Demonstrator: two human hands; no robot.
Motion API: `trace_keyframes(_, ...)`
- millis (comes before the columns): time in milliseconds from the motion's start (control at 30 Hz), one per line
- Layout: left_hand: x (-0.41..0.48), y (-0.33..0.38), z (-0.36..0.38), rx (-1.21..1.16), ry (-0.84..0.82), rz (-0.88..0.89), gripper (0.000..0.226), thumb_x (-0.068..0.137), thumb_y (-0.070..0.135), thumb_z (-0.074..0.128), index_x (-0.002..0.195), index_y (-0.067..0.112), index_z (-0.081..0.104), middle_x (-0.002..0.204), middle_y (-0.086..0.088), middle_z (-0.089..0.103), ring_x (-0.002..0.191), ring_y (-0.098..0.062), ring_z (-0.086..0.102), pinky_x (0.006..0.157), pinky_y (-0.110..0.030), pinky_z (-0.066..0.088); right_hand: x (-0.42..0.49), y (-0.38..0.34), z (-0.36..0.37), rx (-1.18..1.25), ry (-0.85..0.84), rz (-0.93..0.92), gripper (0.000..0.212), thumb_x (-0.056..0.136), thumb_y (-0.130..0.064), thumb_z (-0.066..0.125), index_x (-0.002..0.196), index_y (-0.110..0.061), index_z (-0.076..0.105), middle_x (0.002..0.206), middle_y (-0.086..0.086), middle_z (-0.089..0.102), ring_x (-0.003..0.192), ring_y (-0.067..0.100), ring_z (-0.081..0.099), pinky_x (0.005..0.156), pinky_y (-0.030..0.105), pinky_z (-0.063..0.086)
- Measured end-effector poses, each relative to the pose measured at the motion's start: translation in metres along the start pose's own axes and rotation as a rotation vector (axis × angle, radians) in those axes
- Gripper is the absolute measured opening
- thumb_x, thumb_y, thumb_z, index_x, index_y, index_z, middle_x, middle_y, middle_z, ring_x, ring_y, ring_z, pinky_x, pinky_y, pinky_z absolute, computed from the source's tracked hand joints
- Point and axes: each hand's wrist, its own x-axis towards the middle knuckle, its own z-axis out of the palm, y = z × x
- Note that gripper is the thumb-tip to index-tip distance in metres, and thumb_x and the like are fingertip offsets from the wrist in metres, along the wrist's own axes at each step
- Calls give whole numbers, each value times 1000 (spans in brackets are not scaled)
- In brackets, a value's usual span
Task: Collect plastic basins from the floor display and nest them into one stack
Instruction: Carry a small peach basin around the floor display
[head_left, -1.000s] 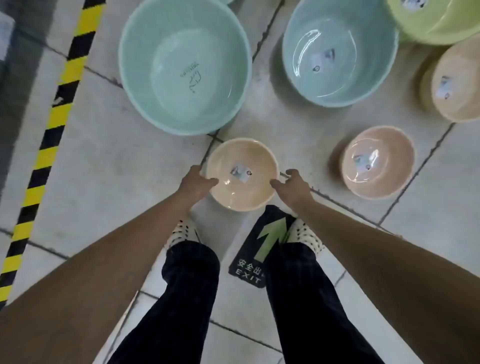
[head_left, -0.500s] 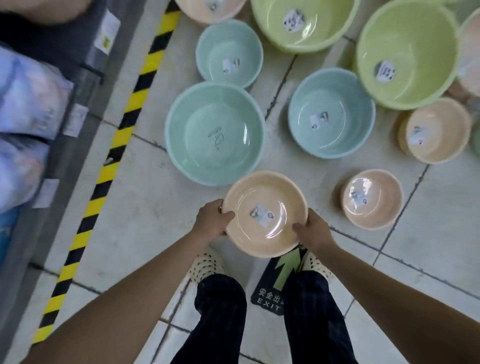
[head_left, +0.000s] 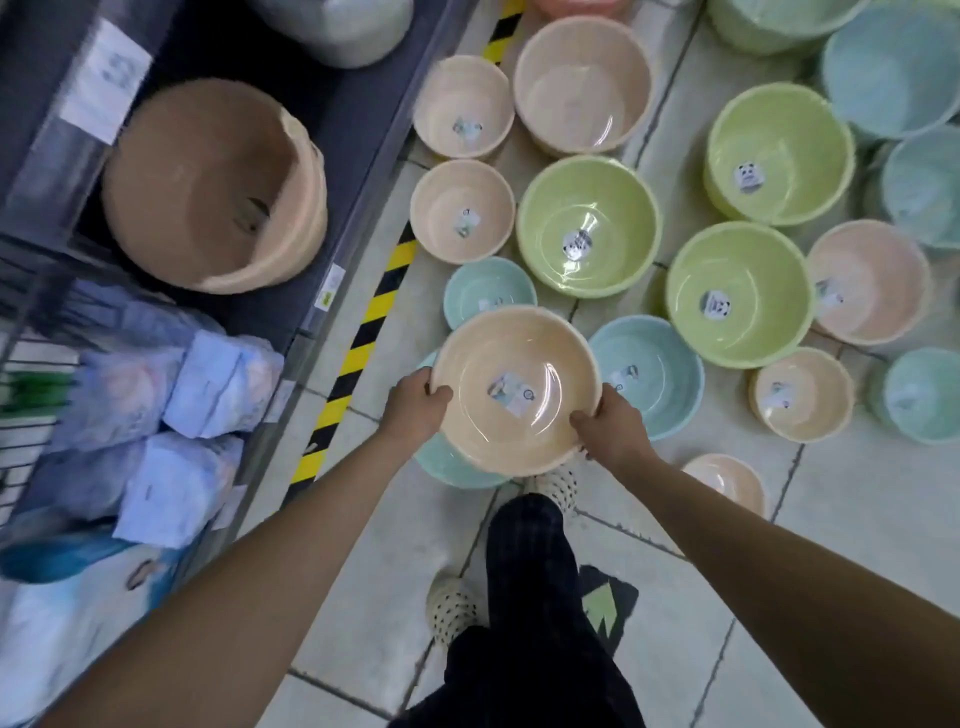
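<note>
Tiled floor (head_left: 857, 519) | basins (head_left: 587, 223) crowd ahead | both hands (head_left: 418, 402) (head_left: 608, 428) grip peach basin (head_left: 514, 389)

I hold both arms stretched forward and down. My left hand (head_left: 418, 410) and right hand (head_left: 610, 431) are closed, thumbs up; the other fingers are probably curled below.

Light falls dim and greenish from overhead, leaving white glare arcs inside the peach basin (head_left: 514, 389) I hold and the green basin (head_left: 587, 226). My view bends at the edges; the shelf (head_left: 78, 208) on my left smears with motion blur.
</note>
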Motion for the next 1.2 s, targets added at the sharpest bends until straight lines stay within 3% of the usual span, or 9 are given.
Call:
trace_keyframes(233,109,12,6,-47,63,-29,5,89,13,54,89,8,56,88,-10,61,82,-29,55,67,-31,41,118,-40,23,-14,34,-23,34,86,-17,53,118,-8,53,102,14,65,88,40,65,79,53,56)
trace_keyframes(367,182,2,23,-124,90,-68,13,71,26,57,70,13,57,67,-3,59,69,-26,55,64,-40,55,185,-42,49,129,69,56,26,89,-13,51,113,-5,57,93,15,64,75,41,67,71,51,59)
trace_keyframes(433,220,-4,34,-119,94,-59,14,76,21,61,67,11,56,63,-2,56,66,-25,52,58,-32,46,221,-40,64,183,93,87,28,89,-12,50,113,-2,60,89,15,65,70,38,66,70,49,59)
trace_keyframes(600,300,-21,62,-47,92,16,16,82,17,57,69,8,54,61,-1,50,69,-25,44,57,-30,34,294,-29,99,151,114,118,30,91,-16,50,116,-3,61,97,14,64,91,34,63,73,30,44)
trace_keyframes(733,340,-42,84,73,84,30,21,90,15,51,94,-1,64,93,-19,67,85,-33,57,66,-30,36,331,-13,124,111,123,138,36,93,-17,47,121,1,59,117,21,65,106,36,60,74,30,39)
trace_keyframes(867,360,-57,102,110,55,32,29,95,16,47,114,0,62,113,-22,66,104,-38,59,77,-33,42,351,0,147,189,93,240,39,95,-19,44,129,-3,55,122,20,63,111,36,59,87,32,44)
trace_keyframes(933,365,-62,108,113,49,31,31,98,18,46,120,2,60,118,-22,65,109,-38,59,85,-36,45,355,4,156,249,90,260,39,92,-21,44,127,-7,56,118,18,65,107,36,61,94,41,49)
trace_keyframes(1033,370,-67,113,106,33,-6,32,100,21,45,125,3,55,123,-20,62,114,-38,57,90,-37,44,360,17,169,333,70,260,40,84,-25,46,120,-11,56,109,15,65,102,39,63,90,53,53)
trace_keyframes(1200,363,-64,105,92,73,36,20,94,19,56,110,7,53,108,-15,63,99,-33,59,77,-32,43,345,21,168,321,157,177,32,87,-26,52,116,-12,56,103,11,66,94,38,65,83,53,56)
